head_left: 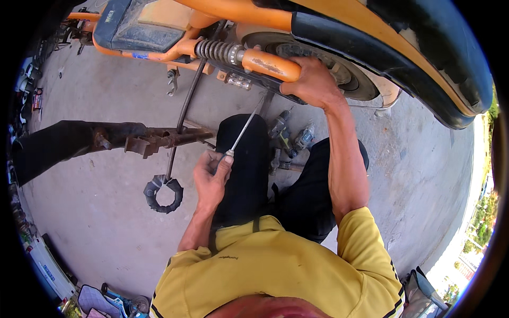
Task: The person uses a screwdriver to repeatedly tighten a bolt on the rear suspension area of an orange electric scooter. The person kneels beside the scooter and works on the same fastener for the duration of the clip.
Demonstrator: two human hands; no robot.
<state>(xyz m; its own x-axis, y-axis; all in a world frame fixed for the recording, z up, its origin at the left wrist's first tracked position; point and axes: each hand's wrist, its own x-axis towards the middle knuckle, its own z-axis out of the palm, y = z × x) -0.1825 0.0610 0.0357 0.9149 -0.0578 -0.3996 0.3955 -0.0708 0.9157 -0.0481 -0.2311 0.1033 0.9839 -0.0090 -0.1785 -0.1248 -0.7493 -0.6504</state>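
My left hand [211, 175] is closed round the handle of a screwdriver [245, 129]. Its long metal shaft points up and away, over my left knee, towards the underside of an orange scooter [238, 18]. My right hand [314, 82] grips the lower end of the scooter's orange shock absorber [271, 64], beside the rear wheel [366, 79]. The thumb lies at the end of the orange sleeve, and the other fingers are partly hidden. A rusty coil spring [214, 50] runs along the shock absorber's left part.
Two cordless power tools, one [279, 124] beside another [304, 139], lie on the concrete floor [106, 212] between my knees. On the left are a rusty metal stand [154, 139] and a rod ending in a black-wrapped ring [163, 194]. Assorted items line the left edge.
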